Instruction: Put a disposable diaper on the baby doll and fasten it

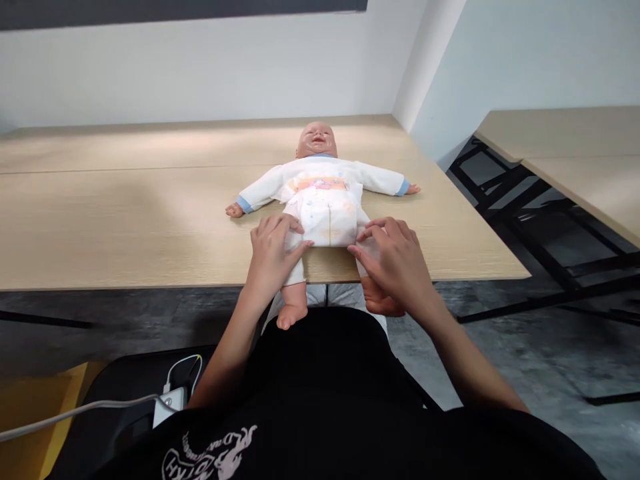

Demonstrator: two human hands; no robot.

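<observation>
A baby doll (318,141) lies on its back on the table, arms spread, in a white top (286,177) with blue cuffs. Around its hips is a white printed diaper (330,223) with an orange band across the waist. My left hand (274,250) grips the diaper's lower left edge, over the doll's leg, between thumb and fingers. On the opposite edge, my right hand (395,257) pinches the diaper beside the other leg. Both doll feet hang past the table's front edge; my right hand partly covers one leg.
The pale wooden table (125,227) meets a white wall at the back. A second table (575,147) with black folding legs stands at the right. Low on the left are a black chair (125,380), a white charger (169,405) and its cable (100,405).
</observation>
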